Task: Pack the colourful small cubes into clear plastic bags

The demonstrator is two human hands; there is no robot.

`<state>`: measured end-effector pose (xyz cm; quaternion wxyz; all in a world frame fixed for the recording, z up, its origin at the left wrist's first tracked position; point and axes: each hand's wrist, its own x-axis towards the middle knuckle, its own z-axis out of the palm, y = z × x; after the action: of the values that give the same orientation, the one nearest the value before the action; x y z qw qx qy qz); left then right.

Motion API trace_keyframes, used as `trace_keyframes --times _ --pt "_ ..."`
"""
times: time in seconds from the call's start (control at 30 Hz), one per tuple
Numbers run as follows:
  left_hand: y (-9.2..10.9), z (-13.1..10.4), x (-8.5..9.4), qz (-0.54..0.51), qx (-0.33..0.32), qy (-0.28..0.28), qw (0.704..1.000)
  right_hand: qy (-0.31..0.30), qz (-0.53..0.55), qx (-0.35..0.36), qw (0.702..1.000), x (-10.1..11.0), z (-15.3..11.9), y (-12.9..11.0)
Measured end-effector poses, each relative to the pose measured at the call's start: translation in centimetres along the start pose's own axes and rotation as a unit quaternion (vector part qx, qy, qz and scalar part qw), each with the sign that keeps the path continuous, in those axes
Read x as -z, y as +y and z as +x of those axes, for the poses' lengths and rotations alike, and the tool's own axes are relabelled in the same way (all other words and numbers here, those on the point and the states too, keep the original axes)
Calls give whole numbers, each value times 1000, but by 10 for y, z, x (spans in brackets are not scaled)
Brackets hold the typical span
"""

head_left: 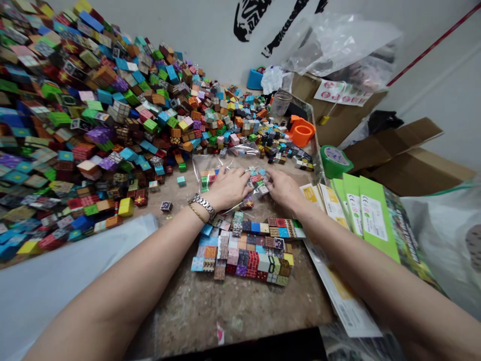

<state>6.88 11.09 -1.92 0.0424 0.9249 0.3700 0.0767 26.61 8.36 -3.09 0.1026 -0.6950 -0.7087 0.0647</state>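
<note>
My left hand (230, 188), with a metal watch (203, 204) at the wrist, lies palm down over a clear plastic bag (203, 165). Its fingers are spread. Small printed cube blocks (256, 178) show in or under the film between my hands; which of the two I cannot tell. At the right side of these blocks is my right hand (283, 189), its fingers apart and their tips touching the edge of the group. Nearer to me, rows of patterned blocks (251, 245) are packed side by side on the worktable (233, 311).
A large heap of loose blocks (112, 115) covers the left and back. On the right are green printed packets (361, 205), an orange tape dispenser (301, 131), a green tape roll (335, 160) and cardboard boxes (406, 155). Plastic sheets (75, 286) lie at front left.
</note>
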Motion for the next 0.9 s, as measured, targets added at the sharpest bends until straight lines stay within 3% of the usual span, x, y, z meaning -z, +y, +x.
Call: trace_keyframes --times 0.2,0.5,0.63,0.9 --pt "-2 1 -1 11 -12 0 1000 9 29 -30 999 -2 6 -4" --pt "0 0 0 10 0 -6 1000 36 73 14 997 -13 10 7" --pt "-1 1 0 3 -1 -5 1000 16 57 38 998 -10 12 10" --pt "-2 1 -1 6 -5 -3 1000 -5 -26 -54 998 3 5 -8"
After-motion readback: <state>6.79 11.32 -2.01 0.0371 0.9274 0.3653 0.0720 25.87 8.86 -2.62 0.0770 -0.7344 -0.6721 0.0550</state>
